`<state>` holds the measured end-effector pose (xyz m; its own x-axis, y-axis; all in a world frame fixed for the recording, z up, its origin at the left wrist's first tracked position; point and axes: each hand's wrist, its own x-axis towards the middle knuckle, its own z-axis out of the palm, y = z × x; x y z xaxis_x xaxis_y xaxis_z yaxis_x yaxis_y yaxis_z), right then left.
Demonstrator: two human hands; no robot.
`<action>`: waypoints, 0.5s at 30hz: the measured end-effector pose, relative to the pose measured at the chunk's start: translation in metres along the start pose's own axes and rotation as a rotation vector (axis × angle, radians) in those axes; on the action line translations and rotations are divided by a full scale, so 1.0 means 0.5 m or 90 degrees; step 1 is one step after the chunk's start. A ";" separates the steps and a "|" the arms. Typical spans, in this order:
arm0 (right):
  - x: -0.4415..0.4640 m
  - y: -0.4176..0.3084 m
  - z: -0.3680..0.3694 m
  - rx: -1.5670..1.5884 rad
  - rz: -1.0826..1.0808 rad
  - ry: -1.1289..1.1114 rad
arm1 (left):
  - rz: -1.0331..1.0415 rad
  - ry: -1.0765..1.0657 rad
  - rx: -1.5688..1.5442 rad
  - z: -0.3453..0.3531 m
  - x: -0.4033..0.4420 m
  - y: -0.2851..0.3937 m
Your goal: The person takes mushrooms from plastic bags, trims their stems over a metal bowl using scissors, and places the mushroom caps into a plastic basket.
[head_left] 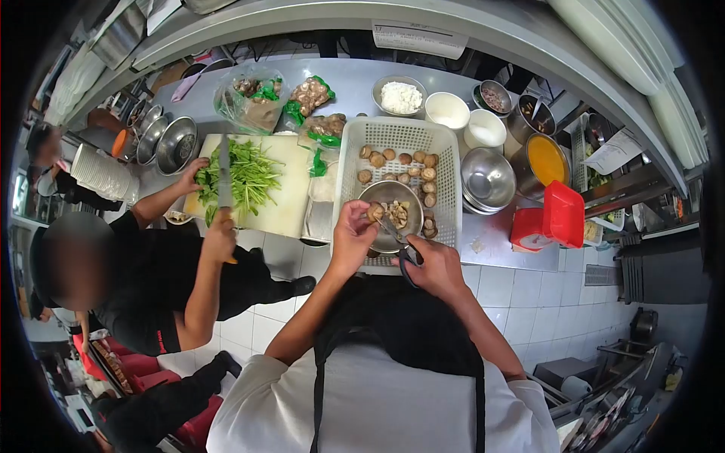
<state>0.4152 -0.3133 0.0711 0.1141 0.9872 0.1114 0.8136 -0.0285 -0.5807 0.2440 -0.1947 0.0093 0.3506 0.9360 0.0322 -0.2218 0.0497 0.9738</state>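
Observation:
My left hand pinches a brown mushroom over the left side of a steel bowl. Dark-handled scissors are gripped in my right hand, their blades reaching to the mushroom. Pale cut pieces lie inside the steel bowl below. That bowl rests in a white perforated basket, where several whole mushrooms sit behind and to the right of it.
At the left, a co-worker holds a knife over leafy greens on a cutting board. Mushroom bags lie behind. To the right stand steel bowls, an orange-filled pot and a red scale.

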 end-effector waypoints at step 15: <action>-0.012 0.018 0.017 -0.104 -0.047 -0.078 | -0.219 0.006 -0.132 0.010 -0.018 -0.031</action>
<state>0.4170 -0.3181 0.0582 -0.0107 0.9990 0.0444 0.8997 0.0290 -0.4356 0.2487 -0.2057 -0.0050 0.4285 0.8556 -0.2903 -0.2719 0.4285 0.8616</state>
